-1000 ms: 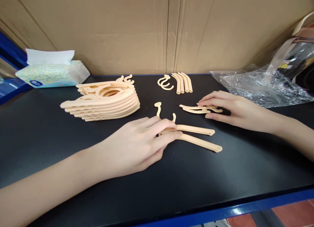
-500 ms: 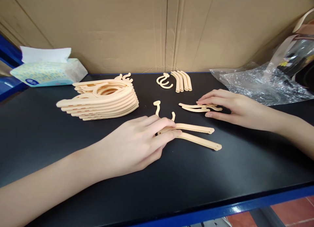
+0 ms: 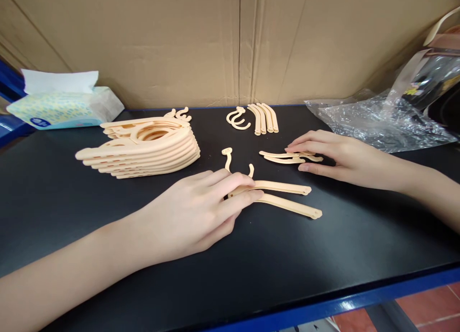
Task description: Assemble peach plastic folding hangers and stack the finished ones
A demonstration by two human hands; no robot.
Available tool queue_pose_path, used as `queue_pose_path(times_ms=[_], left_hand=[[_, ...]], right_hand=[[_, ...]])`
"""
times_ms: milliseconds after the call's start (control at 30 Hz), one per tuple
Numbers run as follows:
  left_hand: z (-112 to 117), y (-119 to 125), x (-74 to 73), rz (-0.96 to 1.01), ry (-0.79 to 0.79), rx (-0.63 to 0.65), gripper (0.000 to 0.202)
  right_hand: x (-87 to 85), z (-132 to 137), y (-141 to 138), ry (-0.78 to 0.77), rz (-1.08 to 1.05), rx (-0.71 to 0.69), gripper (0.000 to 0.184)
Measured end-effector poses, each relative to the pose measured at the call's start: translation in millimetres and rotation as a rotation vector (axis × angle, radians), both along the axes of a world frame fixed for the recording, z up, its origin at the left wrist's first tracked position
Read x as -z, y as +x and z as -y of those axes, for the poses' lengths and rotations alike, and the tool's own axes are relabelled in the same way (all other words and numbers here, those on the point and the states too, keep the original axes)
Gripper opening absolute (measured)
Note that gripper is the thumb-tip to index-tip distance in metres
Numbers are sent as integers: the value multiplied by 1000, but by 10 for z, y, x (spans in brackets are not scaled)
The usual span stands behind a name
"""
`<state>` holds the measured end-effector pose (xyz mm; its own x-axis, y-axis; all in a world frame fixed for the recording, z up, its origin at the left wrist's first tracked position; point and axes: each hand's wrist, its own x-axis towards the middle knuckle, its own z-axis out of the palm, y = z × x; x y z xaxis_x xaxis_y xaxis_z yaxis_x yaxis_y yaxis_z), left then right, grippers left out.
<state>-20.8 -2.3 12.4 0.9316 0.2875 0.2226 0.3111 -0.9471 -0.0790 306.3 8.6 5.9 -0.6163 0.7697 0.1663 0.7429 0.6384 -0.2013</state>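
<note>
My left hand (image 3: 212, 210) lies over two cream plastic hanger arms (image 3: 291, 206), its fingers stretched out and resting on their left ends. The arms' right ends point away from it on the black tabletop. Just beyond its fingertips a curved hanger hook (image 3: 228, 160) shows in part; the fingers cover the rest. Farther right, my right hand (image 3: 332, 154) rests with thumb and fingers apart around a few thin cream hanger pieces (image 3: 278, 156). Its fingertips are at their right part, and some of that end is hidden under the hand.
A stack of cream folding hanger parts (image 3: 158, 152) stands at the left, with small hooks (image 3: 181, 113) behind. At the back lie more hooks (image 3: 237, 119) and several curved arms (image 3: 264, 119). A tissue pack (image 3: 64, 107), a clear plastic bag (image 3: 373, 123) and a cardboard wall (image 3: 161, 44) border the table.
The view has shifted slightly, so everything appears a little farther left. Both hands and the hanger pieces keep their places relative to each other.
</note>
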Motion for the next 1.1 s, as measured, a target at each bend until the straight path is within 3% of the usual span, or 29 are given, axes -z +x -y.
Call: queue_pose_path(times_ms=[1100], left_hand=[[-28, -21, 24, 9, 13, 15, 37]], right_hand=[[-23, 4, -15, -12, -9, -8, 37]])
